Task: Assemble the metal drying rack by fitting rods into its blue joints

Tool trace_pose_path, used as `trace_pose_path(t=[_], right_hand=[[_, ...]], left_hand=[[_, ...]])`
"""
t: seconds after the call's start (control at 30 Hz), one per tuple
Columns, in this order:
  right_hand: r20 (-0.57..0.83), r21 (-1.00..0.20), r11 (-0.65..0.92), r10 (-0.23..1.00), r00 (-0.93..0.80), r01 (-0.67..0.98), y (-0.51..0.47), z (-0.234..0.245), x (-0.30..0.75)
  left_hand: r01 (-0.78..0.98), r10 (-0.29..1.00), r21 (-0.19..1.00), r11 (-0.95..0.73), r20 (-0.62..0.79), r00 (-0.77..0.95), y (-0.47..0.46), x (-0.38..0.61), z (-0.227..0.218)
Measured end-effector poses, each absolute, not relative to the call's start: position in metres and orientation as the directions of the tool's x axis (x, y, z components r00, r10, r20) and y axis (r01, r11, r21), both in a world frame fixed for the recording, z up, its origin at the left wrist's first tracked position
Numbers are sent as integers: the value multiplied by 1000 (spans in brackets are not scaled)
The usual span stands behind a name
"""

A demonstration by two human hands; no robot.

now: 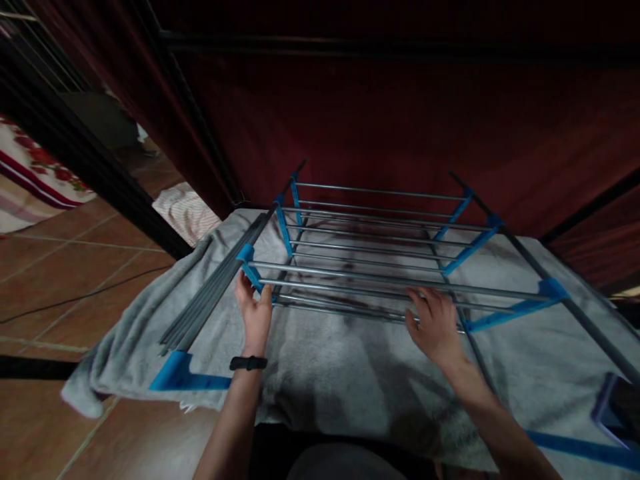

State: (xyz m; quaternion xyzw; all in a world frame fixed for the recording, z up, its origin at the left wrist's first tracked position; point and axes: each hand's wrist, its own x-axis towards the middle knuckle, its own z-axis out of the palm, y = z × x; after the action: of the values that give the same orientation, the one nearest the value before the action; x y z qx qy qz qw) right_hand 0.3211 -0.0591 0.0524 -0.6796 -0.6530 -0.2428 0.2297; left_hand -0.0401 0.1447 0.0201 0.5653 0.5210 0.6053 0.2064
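Left hand [253, 311] pinches a blue bracket [246, 254]; grey rods [216, 287] lie at its nine o'clock. Right hand [434, 325] spreads over bars [350, 291].

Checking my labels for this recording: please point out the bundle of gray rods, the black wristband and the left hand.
Bundle of gray rods [213, 287]: head view, midway along the rods.
Black wristband [249, 363]: head view, on the band.
Left hand [253, 311]: head view, middle of the hand.
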Motion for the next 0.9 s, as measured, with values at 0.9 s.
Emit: trace_pose_path(t=[0.9], right_hand=[[151, -909, -124, 791, 593, 397, -77, -58, 251]], left_hand=[[602, 554, 9, -799, 399, 730, 70, 62, 8]])
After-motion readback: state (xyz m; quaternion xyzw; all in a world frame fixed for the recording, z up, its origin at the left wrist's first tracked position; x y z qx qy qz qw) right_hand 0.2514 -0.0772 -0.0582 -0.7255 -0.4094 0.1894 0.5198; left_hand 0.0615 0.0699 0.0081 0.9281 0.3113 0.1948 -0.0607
